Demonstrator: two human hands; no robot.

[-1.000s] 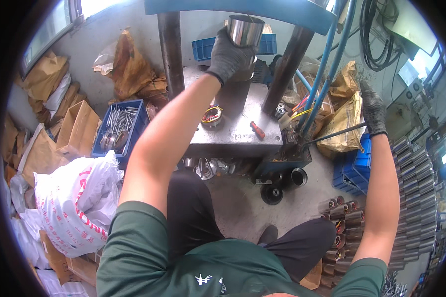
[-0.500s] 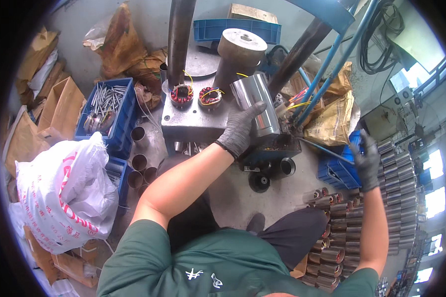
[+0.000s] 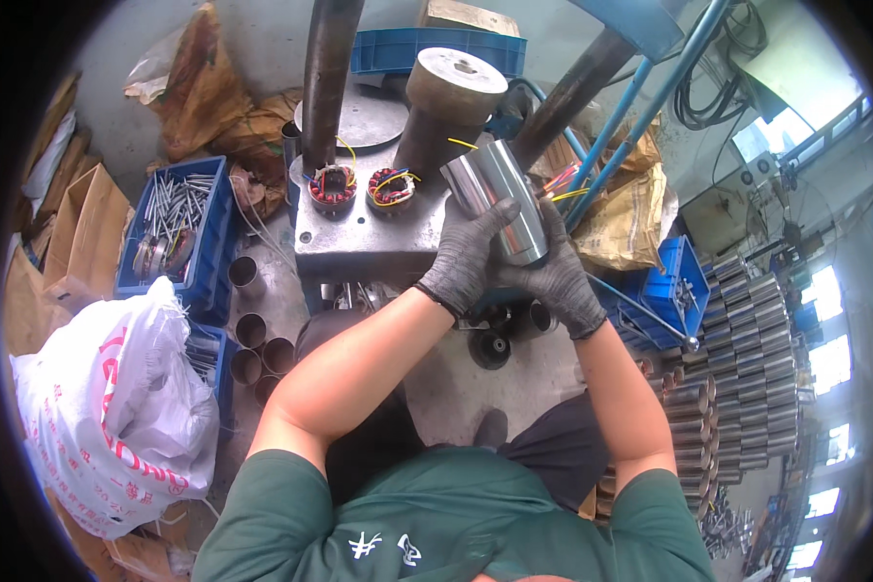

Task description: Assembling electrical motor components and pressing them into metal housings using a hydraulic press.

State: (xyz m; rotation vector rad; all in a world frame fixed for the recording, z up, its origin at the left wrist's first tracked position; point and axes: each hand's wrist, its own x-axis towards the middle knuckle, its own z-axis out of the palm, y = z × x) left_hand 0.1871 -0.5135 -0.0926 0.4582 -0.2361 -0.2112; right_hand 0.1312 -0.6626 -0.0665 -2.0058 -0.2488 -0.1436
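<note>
A shiny steel cylinder housing (image 3: 500,194) with coloured wires at its far end is held tilted in front of me. My left hand (image 3: 466,257), in a dark grey glove, grips its near left side. My right hand (image 3: 553,276), gloved the same, cups it from below on the right. It hangs over the right edge of the grey press table (image 3: 359,247). Two wound stators (image 3: 332,184) with red and yellow wires sit on that table beside a dark post.
A blue crate of metal rods (image 3: 170,228) stands at left, with open steel tubes (image 3: 252,335) below it and a white sack (image 3: 107,398). Stacked steel cylinders (image 3: 737,339) fill the right side. A blue bin (image 3: 669,286) and a large round die block (image 3: 451,102) are near.
My left hand brought the steel cylinder down from the press top toward me. My right hand left the lever at right and joined it on the cylinder.
</note>
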